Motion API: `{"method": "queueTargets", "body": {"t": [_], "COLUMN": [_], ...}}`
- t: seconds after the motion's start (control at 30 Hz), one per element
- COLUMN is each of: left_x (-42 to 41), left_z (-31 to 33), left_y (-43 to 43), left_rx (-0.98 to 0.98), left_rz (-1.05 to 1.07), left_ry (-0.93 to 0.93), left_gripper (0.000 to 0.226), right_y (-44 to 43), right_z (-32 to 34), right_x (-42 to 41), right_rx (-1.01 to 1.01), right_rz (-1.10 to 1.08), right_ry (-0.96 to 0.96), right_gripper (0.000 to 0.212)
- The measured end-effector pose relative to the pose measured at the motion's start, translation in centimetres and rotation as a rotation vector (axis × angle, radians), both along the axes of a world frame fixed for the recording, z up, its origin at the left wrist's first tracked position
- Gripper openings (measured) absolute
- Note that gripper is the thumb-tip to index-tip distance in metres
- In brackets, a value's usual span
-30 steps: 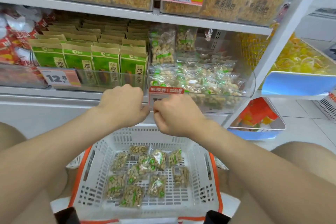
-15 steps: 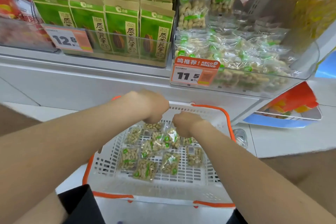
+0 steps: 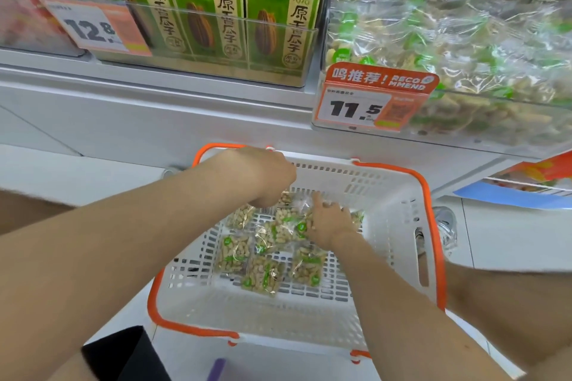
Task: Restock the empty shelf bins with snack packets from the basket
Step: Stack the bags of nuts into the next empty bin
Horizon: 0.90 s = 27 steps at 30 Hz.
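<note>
As I look down through the head camera, basket [image 3: 430,226]: white with an orange rim, on the floor [image 3: 510,241] right under the shelf [image 3: 154,80].
Packets [image 3: 263,275]: small clear bags of peanuts with green labels, lying flat and overlapping on the basket bottom, bunched toward the far half.
Left hand [image 3: 263,176]: over the far left of the basket, knuckles up, fingers curled down out of my sight. Its tips are at a packet by the far wall, but I cannot tell whether they are clamped on it.
Right hand [image 3: 331,223]: lower in the basket, fingers fairly straight and apart, laid on top of the middle packets and touching them.
Bin [image 3: 495,133]: clear, on the shelf above the basket's right side, holding a heap of similar peanut bags.
Tag [image 3: 368,102]: orange, reads 11.5, on the bin's front left.
Green packs [image 3: 216,9]: upright in a row in the next bin to the left, behind a 12.8 tag [image 3: 96,25].
</note>
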<state>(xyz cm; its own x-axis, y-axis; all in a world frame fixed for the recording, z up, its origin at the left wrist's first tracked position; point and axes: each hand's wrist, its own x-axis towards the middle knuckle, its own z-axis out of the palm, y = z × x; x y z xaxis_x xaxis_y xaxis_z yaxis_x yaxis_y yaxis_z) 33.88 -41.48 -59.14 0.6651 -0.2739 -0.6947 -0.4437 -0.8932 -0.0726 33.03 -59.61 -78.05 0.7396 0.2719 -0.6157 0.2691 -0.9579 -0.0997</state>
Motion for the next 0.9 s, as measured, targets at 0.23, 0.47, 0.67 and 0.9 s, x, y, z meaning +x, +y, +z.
{"method": "queueTargets", "body": {"t": [0.23,0.47,0.67,0.9], "left_x": [-0.2,-1.1,-2.4,-2.0], "left_z": [0.4,0.8,-0.3,-0.1], "left_y": [0.1,0.9,0.8,0.4], "left_rx": [0.023,0.024,-0.040,-0.035], "left_rz": [-0.008,0.030,-0.017,-0.016], "left_ry": [-0.037,-0.051,-0.046,-0.023], "left_gripper": [0.042,0.043,0.041,0.042], "right_y": [1.5,0.7,-0.4,-0.4], "right_z": [-0.3,0.3,-0.1,0.3], "right_x": [-1.1,-4.1,-6.3,-7.0], "right_rx": [-0.061,0.049,-0.164,-0.168], "right_rz": [0.133,0.095,0.369,0.356], "right_ry": [0.018,0.321,0.251,0.395], "right_gripper": [0.012,0.066,0.034,0.024]}}
